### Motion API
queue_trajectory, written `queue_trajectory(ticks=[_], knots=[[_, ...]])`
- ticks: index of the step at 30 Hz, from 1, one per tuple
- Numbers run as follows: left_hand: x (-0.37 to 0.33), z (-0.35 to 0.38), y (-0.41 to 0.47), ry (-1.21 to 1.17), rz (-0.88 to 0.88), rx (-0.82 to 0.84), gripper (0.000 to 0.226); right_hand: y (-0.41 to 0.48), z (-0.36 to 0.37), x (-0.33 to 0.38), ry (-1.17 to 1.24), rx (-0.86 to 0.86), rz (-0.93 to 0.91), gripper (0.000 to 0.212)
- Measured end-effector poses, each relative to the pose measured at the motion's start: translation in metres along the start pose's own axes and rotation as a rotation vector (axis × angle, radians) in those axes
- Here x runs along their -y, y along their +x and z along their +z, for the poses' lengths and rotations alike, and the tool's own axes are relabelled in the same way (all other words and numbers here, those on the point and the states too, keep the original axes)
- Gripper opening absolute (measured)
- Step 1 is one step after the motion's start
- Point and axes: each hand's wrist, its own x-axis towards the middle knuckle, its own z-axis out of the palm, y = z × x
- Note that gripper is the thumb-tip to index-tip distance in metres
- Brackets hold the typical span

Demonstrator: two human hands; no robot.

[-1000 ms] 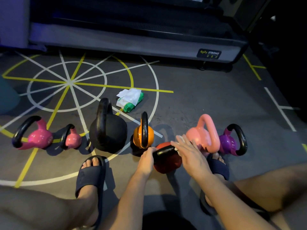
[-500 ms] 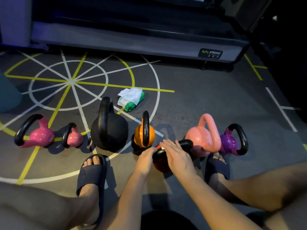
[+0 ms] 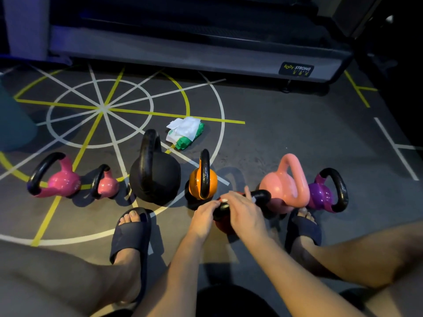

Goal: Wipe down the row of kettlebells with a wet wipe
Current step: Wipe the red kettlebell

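A row of kettlebells (image 3: 61, 181) is standing on the floor (image 3: 286, 138). The fifth kettlebell (image 3: 261, 195) from the left is sitting just forward of the line, between the fourth kettlebell (image 3: 202, 183) and sixth kettlebell (image 3: 281, 186). The left hand (image 3: 203, 216) is gripping its handle's left end, and the right hand (image 3: 245, 213) is wrapping over the handle. A wipe pack (image 3: 185, 133) is lying behind the row, beyond the third kettlebell (image 3: 158, 177). A treadmill (image 3: 183, 53) is standing farther behind.

Red kettlebell (image 3: 225, 226) boxed in: orange kettlebell (image 3: 202, 181) just left, salmon kettlebell (image 3: 282, 186) just right, sandalled foot (image 3: 303, 225) near right. Beyond red kettlebell, open floor (image 3: 286, 138) up to treadmill base (image 3: 206, 56); wipe pack (image 3: 185, 132) lies beyond-left. Near side crossed by forearms (image 3: 183, 271).
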Motion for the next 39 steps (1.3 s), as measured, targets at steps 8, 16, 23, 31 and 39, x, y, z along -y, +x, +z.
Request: queue_trajectory(ticks=[8,16,23,31,39], knots=[[0.002,-0.005,0.000,-0.010,-0.045,0.009,0.031,0.009,-0.023,-0.052,0.071,-0.018,0.099,0.028],[0.004,-0.014,-0.009,0.094,0.042,0.008,0.028,-0.013,0.030,0.005,-0.020,0.167,-0.121,0.039],[0.012,-0.025,-0.023,0.244,0.099,-0.317,0.027,-0.012,0.020,-0.007,-0.092,0.019,-0.289,0.050],[0.001,0.031,-0.045,0.561,0.498,-0.264,0.040,-0.001,-0.020,-0.021,0.106,0.170,0.165,0.045],[0.007,0.043,-0.038,0.423,0.393,-0.408,0.022,0.018,-0.070,-0.078,0.085,0.282,0.342,0.066]])
